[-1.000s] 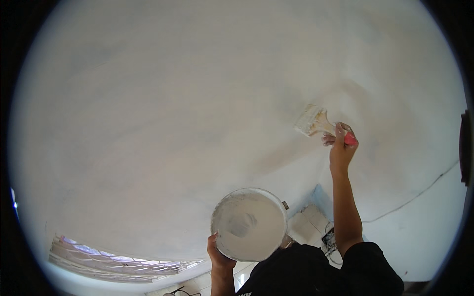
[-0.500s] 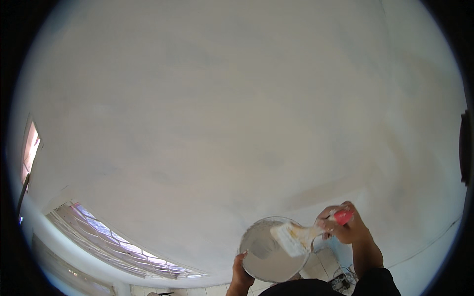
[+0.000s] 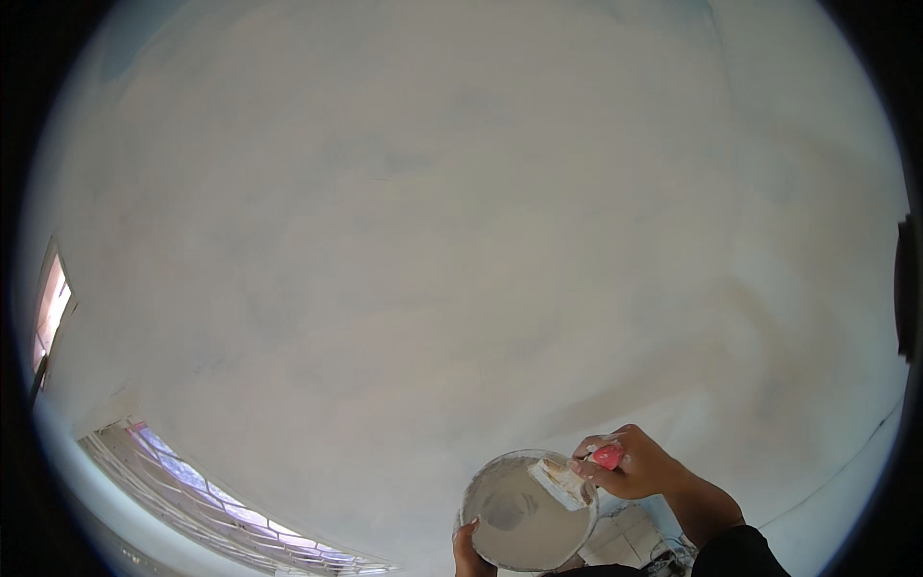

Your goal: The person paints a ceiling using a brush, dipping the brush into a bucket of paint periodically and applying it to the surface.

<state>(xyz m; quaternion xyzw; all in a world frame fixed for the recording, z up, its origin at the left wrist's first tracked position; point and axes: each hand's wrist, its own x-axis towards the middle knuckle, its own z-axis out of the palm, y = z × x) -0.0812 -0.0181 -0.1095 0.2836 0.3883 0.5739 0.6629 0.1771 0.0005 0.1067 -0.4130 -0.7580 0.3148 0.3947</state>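
My left hand (image 3: pixel 471 555) grips the round, grey-white bucket (image 3: pixel 480 481) at its lower left edge, thumb over the rim. Pale liquid (image 3: pixel 534 539) inside. My right hand (image 3: pixel 635 466) clasps the red-ended, wide, flat, white-smeared brush (image 3: pixel 560 483), bristles within the bucket's upper right edge; can't tell if dipped. Broad pale mottled surface (image 3: pixel 433 240) beyond.

Free room over the bucket (image 3: pixel 481 478) at left, paintbrush (image 3: pixel 561 483) in the way at right
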